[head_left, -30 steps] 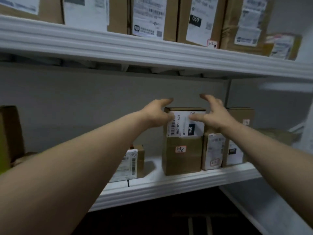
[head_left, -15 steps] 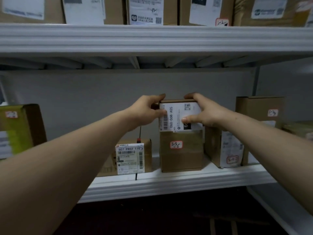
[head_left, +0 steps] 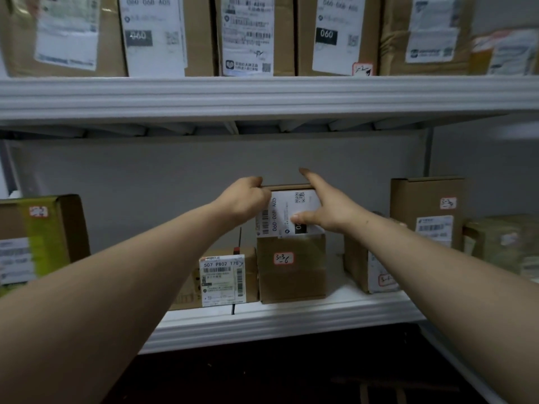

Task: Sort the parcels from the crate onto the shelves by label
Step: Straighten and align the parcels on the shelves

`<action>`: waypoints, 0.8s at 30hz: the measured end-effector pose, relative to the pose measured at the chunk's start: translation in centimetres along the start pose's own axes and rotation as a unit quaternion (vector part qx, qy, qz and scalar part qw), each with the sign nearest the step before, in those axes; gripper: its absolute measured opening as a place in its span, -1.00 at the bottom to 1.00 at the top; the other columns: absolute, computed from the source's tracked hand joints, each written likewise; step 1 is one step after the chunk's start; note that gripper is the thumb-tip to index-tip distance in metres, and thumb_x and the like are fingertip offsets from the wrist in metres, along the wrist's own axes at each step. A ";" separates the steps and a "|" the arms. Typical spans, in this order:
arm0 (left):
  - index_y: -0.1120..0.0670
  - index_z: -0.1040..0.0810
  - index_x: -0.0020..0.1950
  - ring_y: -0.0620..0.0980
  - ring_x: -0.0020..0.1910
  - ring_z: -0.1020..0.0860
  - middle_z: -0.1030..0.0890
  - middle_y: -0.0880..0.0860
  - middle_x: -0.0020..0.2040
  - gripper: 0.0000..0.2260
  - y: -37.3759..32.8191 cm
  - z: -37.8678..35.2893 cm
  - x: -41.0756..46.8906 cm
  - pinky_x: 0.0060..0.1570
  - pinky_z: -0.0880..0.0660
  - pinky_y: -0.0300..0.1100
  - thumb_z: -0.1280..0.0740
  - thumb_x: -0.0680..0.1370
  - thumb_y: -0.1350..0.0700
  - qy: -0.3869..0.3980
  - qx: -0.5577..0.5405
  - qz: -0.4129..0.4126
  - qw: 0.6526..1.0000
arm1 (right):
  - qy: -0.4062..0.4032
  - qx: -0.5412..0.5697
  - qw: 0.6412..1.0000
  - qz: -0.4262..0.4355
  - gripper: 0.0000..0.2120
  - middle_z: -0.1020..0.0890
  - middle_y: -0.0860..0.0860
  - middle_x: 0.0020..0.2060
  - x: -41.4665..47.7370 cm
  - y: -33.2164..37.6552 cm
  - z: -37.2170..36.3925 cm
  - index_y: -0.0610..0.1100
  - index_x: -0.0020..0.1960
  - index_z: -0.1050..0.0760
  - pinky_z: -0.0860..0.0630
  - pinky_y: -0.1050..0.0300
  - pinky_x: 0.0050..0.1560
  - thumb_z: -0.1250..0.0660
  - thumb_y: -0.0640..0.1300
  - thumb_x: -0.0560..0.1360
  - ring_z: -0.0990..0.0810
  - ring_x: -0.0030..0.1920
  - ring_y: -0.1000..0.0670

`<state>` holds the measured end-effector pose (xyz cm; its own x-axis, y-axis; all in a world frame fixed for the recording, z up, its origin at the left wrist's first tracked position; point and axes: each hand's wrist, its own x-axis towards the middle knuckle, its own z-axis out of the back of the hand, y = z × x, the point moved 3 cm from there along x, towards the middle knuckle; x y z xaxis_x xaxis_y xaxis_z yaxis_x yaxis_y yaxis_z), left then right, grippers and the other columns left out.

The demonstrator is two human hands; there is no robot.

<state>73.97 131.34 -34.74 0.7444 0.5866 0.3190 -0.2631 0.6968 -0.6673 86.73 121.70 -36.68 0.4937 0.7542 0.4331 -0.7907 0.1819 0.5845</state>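
White shelf [head_left: 291, 319] bears a parcel [head_left: 291, 275] near its front edge; left hand [head_left: 243, 199] fingers [head_left: 253, 182] curl over it, right hand [head_left: 329, 208] fingers [head_left: 309, 177] spread.

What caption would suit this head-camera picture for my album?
Left hand grips the top of a cardboard parcel, right hand touches its label, on a white shelf beside a smaller box.

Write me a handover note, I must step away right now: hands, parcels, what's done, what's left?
Left hand: fingers curled over the top left corner of the tall parcel.
Right hand: fingers straight, thumb on its label.
The parcel stands upright on the lower shelf, beside the 507 P802 T70 parcel.
Done: it is shelved. Left: let go; the crate is out of view, so the remainder is unknown.
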 end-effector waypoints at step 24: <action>0.10 -0.36 0.30 0.11 0.14 -0.49 -0.52 0.11 0.19 -0.72 -9.7 -18.8 3.8 -0.10 -0.42 -0.08 -0.20 0.59 0.14 0.098 0.353 -0.171 0.915 | -0.302 0.120 0.925 -0.196 -0.40 -0.31 -0.11 0.46 -6.6 -17.9 14.1 -0.14 0.53 -0.12 -0.26 -0.08 0.40 -0.07 0.17 0.61 -0.29 0.44 -0.13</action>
<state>90.94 119.05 -39.72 0.9345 0.2484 0.2548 -0.2746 0.9588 0.0725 102.69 104.57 -40.37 0.8948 0.1566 0.4181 -0.4412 0.1665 0.8818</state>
